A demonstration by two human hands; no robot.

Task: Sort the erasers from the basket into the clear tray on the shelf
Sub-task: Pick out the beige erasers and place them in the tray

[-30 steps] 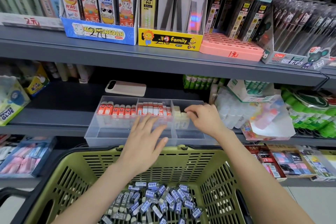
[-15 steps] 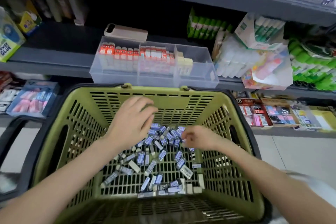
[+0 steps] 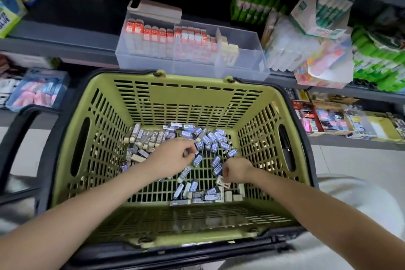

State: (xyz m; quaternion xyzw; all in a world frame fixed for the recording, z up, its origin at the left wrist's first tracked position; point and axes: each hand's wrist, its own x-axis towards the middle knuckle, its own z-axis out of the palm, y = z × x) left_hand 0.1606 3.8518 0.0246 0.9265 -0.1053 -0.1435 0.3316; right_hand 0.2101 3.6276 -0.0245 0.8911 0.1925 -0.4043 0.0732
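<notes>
Head view, erasers (image 3: 211,138): lay loose on the floor of the basket (image 3: 188,96), below the clear tray (image 3: 245,70) on the shelf (image 3: 65,44).
Left hand (image 3: 173,158): curled, pinching one of the erasers.
Right hand (image 3: 235,170): curled, pinching another.
Advice: each pinch needed to be firm before lifting.

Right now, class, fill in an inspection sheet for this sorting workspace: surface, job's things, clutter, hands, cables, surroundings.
Surface: grey shelf carries the clear tray.
Job's things: erasers lie loose on the floor of the green basket; the tray's right compartment holds only a few pale pieces.
Clutter: flat pink case at the tray's back edge.
Hands: left hand curled among the erasers, grip unclear; right hand pinches one.
Cables: nothing seen.
Surroundings: green packs and other stationery on the shelves.
</notes>
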